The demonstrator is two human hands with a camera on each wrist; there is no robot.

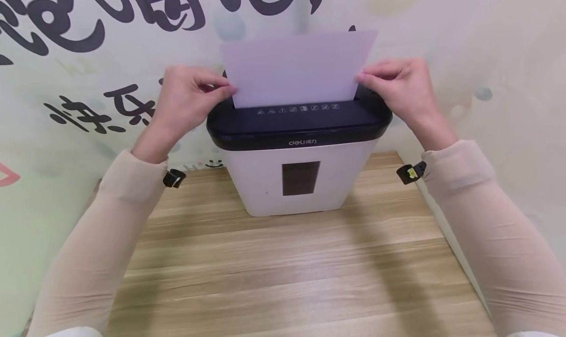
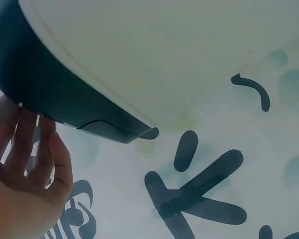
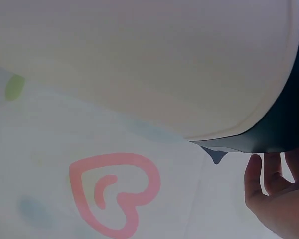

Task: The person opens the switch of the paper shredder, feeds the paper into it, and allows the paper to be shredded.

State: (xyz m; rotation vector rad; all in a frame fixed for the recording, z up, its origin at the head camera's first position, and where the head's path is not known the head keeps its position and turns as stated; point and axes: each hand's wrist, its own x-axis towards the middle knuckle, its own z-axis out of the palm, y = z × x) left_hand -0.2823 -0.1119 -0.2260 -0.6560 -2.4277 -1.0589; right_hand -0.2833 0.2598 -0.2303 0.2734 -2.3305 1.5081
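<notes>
A white sheet of paper [image 1: 298,69] stands upright in the top slot of a paper shredder [image 1: 300,123], which has a dark lid and a white bin. My left hand [image 1: 187,98] pinches the sheet's left edge just above the lid. On the opposite side my right hand [image 1: 402,91] pinches the right edge between thumb and fingers. The sheet's lower part is hidden inside the slot. In the left wrist view, the left hand [image 2: 32,169] is beside the dark lid [image 2: 65,89]; the right wrist view has the right hand [image 3: 279,189] close by the lid's other end.
The shredder stands on a wood-grain table [image 1: 283,268] against a white wall [image 1: 486,47] printed with large dark characters. Its bin has a small dark window [image 1: 301,178] in front. Another wall meets the table's right edge. Both wrists carry small black straps.
</notes>
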